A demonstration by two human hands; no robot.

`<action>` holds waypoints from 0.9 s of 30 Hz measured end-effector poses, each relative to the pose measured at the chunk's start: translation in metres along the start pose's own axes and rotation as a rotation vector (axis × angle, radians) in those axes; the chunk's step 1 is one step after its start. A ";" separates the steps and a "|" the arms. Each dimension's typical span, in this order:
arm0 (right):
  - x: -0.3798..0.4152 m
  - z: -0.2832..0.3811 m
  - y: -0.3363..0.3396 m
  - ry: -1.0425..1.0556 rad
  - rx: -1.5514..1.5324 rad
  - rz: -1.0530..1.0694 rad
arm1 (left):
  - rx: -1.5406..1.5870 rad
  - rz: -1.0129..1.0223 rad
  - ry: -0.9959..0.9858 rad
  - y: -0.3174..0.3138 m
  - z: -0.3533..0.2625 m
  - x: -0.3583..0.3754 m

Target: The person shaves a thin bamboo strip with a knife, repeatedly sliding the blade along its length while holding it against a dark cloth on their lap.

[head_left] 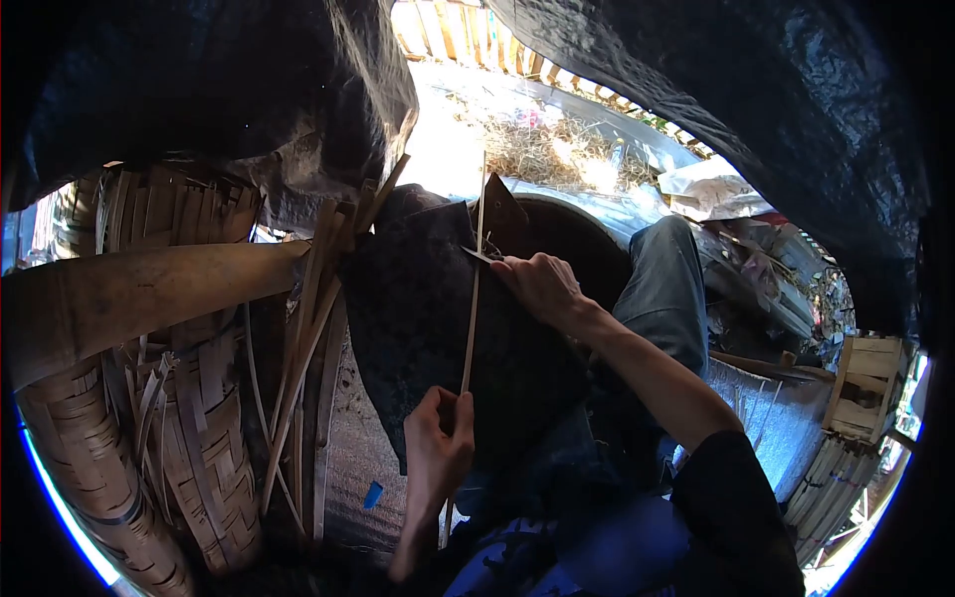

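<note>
A long, thin bamboo strip (472,338) runs nearly upright in view, over a dark cloth (408,308) on my lap. My left hand (438,443) is closed around its lower part, thumb pressed along it. Higher up, my right hand (545,284) grips a knife, whose handle is hidden in the fingers. The short pointed knife blade (480,256) lies across the strip, touching it or very close to it. Beyond the blade, the strip's far end reaches into the bright ground.
Woven bamboo baskets (85,448), a thick bamboo pole (149,294) and loose bamboo slats (316,348) crowd the left. Black plastic sheeting (756,90) hangs overhead. Dry straw (547,149) lies ahead. A wooden crate (863,388) and a bundle of sticks (831,497) are at right.
</note>
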State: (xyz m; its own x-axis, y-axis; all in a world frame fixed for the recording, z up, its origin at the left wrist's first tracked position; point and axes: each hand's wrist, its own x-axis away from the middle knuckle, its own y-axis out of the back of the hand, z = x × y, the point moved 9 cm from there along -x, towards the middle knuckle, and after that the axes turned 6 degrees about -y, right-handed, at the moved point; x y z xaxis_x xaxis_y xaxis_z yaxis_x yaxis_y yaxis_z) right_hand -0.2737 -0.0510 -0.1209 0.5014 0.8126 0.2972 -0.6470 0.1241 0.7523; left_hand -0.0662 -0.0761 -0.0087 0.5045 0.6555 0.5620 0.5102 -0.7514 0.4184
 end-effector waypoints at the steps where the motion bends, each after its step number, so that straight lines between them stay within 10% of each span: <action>1: -0.007 -0.002 -0.001 0.000 0.002 -0.003 | 0.035 0.002 0.007 0.002 0.007 0.007; 8: -0.081 -0.076 0.017 -0.353 -0.026 -0.260 | 0.095 0.045 0.199 0.027 0.016 0.045; 13: -0.048 -0.021 0.032 -0.541 -1.099 0.159 | 0.316 -0.017 0.050 0.025 0.001 -0.005; 27: -0.043 0.043 0.015 -0.382 -1.267 0.320 | 0.236 0.066 -0.061 -0.006 -0.016 -0.038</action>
State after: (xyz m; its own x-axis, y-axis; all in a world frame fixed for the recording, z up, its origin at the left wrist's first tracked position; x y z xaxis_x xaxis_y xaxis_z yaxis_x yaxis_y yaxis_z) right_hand -0.2800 -0.1084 -0.0965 0.2234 0.7227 0.6541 -0.7394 0.5629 -0.3694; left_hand -0.0995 -0.0976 -0.0204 0.5800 0.6140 0.5354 0.6193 -0.7593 0.1999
